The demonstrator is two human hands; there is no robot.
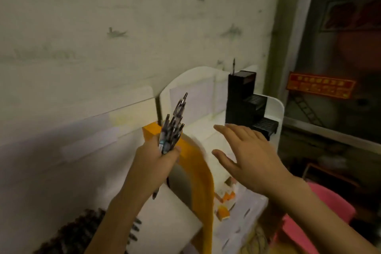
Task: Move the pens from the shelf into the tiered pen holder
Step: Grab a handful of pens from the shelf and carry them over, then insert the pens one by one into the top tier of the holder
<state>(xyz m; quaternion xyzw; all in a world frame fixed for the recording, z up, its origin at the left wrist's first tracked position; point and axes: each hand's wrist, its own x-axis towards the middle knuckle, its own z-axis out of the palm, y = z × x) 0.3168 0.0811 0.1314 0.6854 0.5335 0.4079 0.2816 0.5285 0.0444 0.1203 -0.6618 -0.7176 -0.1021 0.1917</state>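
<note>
My left hand (158,156) grips a bundle of several dark pens (174,123), their tips pointing up and to the right. The black tiered pen holder (245,105) stands on the white shelf (276,113) at the right, stepping down toward the right. A single pen (233,66) sticks up out of its tallest tier. Just in front of the holder's lowest tier hovers my right hand (245,154), fingers spread and holding nothing. The view is blurred.
An orange curved panel (202,167) and a white panel (171,212) of the shelf unit sit below my hands. White paper boxes lie beneath my right hand. A pink object (329,208) is at lower right, a patterned wall behind, a dark window at right.
</note>
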